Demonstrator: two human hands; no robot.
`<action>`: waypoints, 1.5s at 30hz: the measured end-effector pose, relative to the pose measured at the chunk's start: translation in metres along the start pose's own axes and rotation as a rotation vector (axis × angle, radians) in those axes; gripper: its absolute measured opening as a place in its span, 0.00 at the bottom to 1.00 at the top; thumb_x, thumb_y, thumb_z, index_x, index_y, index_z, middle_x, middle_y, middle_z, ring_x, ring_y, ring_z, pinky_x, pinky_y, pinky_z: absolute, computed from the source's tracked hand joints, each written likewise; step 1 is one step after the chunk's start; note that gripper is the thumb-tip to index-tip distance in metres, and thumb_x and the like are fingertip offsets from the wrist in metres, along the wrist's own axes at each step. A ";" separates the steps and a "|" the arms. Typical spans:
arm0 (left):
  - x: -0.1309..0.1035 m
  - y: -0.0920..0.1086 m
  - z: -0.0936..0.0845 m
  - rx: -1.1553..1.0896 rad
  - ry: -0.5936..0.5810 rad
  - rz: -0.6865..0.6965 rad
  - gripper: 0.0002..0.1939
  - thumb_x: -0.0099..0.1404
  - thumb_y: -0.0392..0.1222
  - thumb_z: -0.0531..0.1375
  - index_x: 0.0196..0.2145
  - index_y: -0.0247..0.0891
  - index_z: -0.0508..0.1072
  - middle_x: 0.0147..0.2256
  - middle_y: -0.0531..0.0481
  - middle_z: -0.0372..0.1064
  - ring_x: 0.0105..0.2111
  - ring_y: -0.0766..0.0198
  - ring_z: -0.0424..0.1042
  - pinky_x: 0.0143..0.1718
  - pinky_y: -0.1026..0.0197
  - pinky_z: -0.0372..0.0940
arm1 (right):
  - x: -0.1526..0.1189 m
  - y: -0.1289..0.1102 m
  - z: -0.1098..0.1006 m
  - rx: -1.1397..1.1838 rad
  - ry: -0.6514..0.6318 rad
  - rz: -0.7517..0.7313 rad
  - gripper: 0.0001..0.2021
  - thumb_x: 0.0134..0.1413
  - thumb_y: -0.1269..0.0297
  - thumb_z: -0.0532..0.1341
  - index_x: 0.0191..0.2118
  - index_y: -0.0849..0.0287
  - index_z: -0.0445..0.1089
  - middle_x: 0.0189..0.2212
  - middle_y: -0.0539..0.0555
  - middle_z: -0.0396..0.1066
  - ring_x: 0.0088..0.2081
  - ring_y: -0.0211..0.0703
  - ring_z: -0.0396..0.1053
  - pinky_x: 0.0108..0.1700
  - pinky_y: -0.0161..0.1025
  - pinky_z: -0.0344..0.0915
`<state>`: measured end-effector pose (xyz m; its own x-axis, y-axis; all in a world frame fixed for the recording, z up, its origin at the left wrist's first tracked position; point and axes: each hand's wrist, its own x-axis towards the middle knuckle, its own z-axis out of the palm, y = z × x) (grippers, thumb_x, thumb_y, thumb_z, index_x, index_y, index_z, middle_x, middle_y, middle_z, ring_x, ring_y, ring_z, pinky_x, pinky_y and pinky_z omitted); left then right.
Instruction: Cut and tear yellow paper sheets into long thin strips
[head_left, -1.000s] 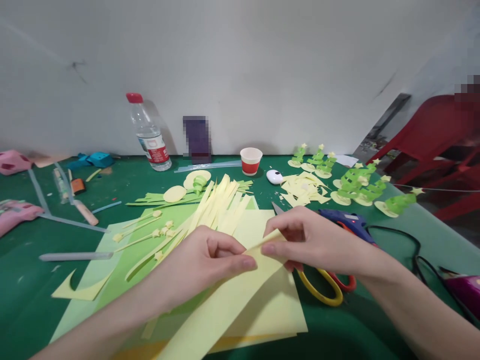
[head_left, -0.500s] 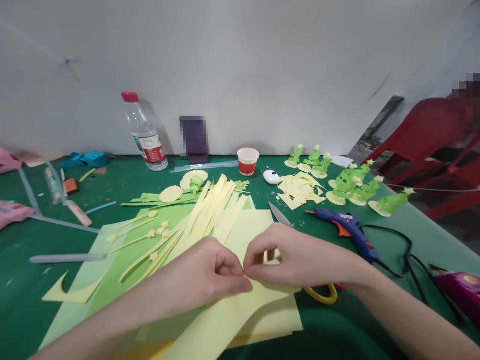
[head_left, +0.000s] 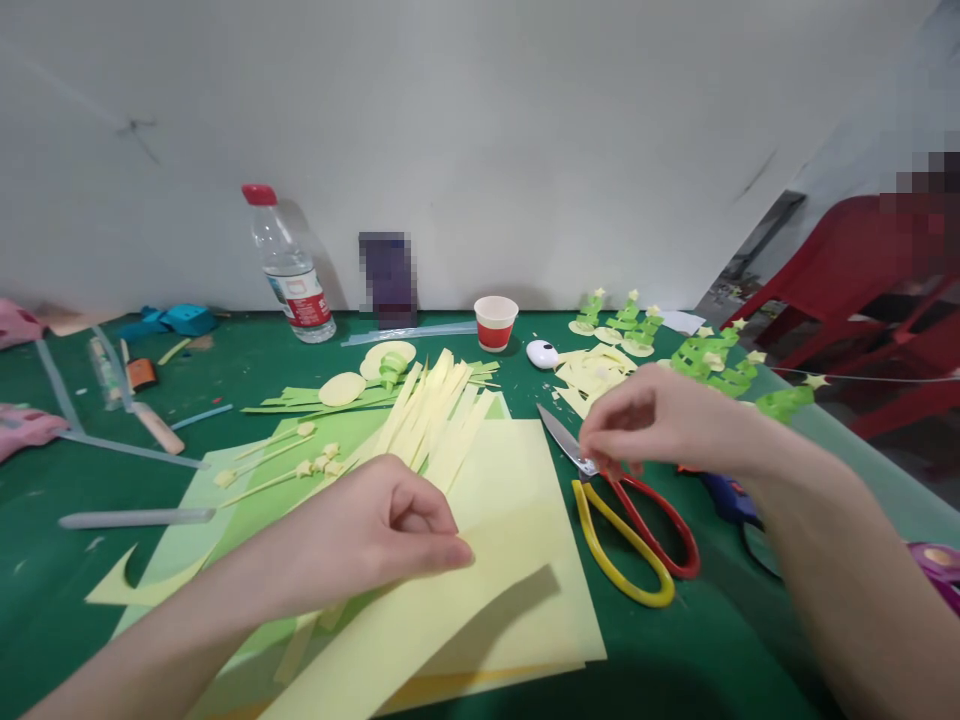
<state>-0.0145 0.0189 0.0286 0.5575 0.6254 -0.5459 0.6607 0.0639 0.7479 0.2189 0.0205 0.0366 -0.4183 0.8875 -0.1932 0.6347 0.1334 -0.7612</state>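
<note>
My left hand (head_left: 394, 525) is closed in a pinch over the paper stack, gripping a wide strip of pale yellow paper (head_left: 405, 645) that slants toward the lower left. My right hand (head_left: 637, 420) hovers over the pivot of the scissors (head_left: 626, 585), its fingers curled and thumb drawn in. Whatever may be between those fingertips is too small to make out. The scissors have one red and one yellow handle and lie beside the stacked yellow sheets (head_left: 517, 460). Thin yellow paper strips (head_left: 424, 410) and star-tipped strips (head_left: 304, 467) rest on the green sheets.
A blue glue gun (head_left: 727, 497) is partly behind my right arm. Paper scraps (head_left: 592, 372) and green spiral ornaments with stars (head_left: 626, 318) sit at the back right. A paper cup (head_left: 496, 325), a white egg-shaped object (head_left: 542, 353) and a water bottle (head_left: 296, 285) stand along the wall.
My right hand has left the paper beside my left hand and moved right and up, above the scissors, whose handles now show. My left hand shifted slightly left with the strip.
</note>
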 end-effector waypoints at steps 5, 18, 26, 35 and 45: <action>0.005 0.000 0.005 0.002 -0.025 -0.001 0.16 0.52 0.45 0.59 0.14 0.37 0.59 0.12 0.62 0.43 0.15 0.72 0.41 0.16 0.64 0.37 | 0.002 -0.009 0.020 0.023 0.044 -0.189 0.06 0.48 0.68 0.58 0.26 0.60 0.71 0.28 0.51 0.73 0.30 0.37 0.67 0.32 0.31 0.64; 0.002 -0.004 0.016 0.112 -0.046 0.029 0.15 0.55 0.44 0.53 0.15 0.38 0.55 0.15 0.60 0.41 0.17 0.71 0.40 0.18 0.62 0.37 | 0.009 -0.011 0.068 0.191 -0.126 -0.126 0.03 0.38 0.70 0.59 0.23 0.62 0.69 0.21 0.48 0.68 0.25 0.33 0.61 0.26 0.29 0.58; 0.000 0.001 0.009 0.031 -0.027 -0.027 0.16 0.54 0.45 0.56 0.14 0.38 0.58 0.12 0.61 0.41 0.15 0.72 0.39 0.15 0.64 0.37 | 0.006 -0.014 0.047 0.205 -0.184 0.036 0.03 0.37 0.73 0.55 0.20 0.61 0.64 0.18 0.46 0.65 0.20 0.32 0.63 0.23 0.29 0.58; -0.003 -0.002 -0.001 -0.020 0.028 0.023 0.14 0.51 0.42 0.61 0.14 0.37 0.62 0.12 0.62 0.41 0.14 0.73 0.39 0.14 0.65 0.36 | 0.002 -0.006 0.013 0.118 0.090 0.010 0.02 0.45 0.68 0.58 0.26 0.59 0.67 0.25 0.49 0.69 0.27 0.36 0.66 0.29 0.31 0.64; -0.003 -0.003 -0.003 -0.003 0.007 0.078 0.08 0.53 0.45 0.60 0.25 0.39 0.68 0.19 0.59 0.51 0.18 0.71 0.49 0.17 0.69 0.46 | 0.007 -0.014 0.039 0.259 0.000 -0.085 0.06 0.48 0.66 0.60 0.25 0.61 0.70 0.19 0.47 0.65 0.22 0.32 0.60 0.23 0.29 0.56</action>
<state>-0.0196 0.0190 0.0296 0.6042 0.6336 -0.4832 0.6136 0.0170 0.7895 0.1810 0.0079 0.0219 -0.4633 0.8778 -0.1219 0.4095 0.0901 -0.9078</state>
